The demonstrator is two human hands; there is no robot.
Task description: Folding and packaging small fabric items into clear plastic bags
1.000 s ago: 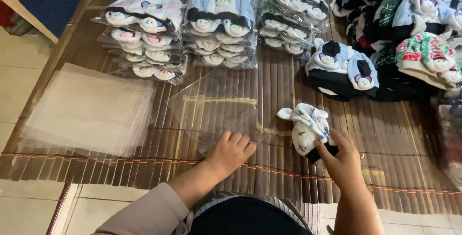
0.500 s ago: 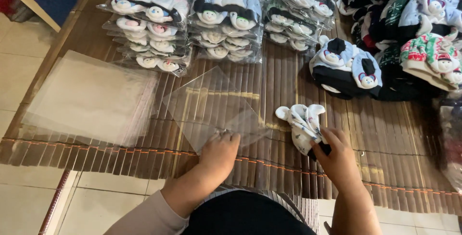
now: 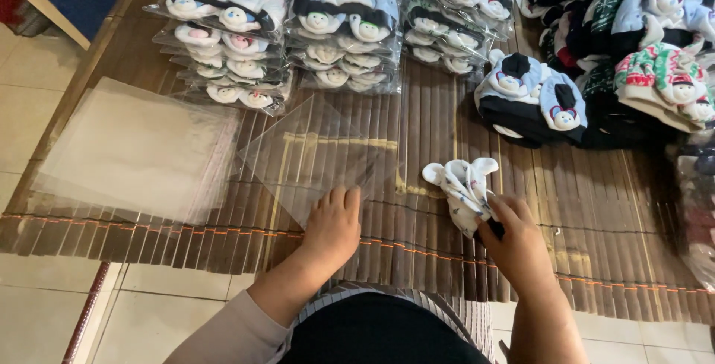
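Head view. The left hand [image 3: 333, 228] lies flat, fingers spread, pressing down the near corner of a clear bag [image 3: 316, 157] on the slatted mat [image 3: 417, 133]. It is not clenched and grips nothing — it only pins the film. The right hand [image 3: 516, 241] is closed around the lower end of a white sock bundle [image 3: 465, 189], whose two rounded tips point up and away from the palm.

As a judgement, the step in hand is getting this bundle into the bag. To do it well, the left fingers would need to find the bag's open edge and lift one layer rather than flatten both; where the mouth is, the film does not show. The bundle should go in narrow end first and stay folded, so the right hand's hold at the base looks sensible.

The bag lies directly under and beyond the left hand, its far corner reaching toward the stacks of bagged socks [image 3: 335, 36]. The bundle sits just to the right of the bag, near it but not touching it, with bare mat between. The two hands are near each other, both at the mat's front edge.

A pile of spare clear bags [image 3: 134, 148] lies further left — well apart from the left hand. Loose socks [image 3: 532, 96] are heaped beyond the right hand.
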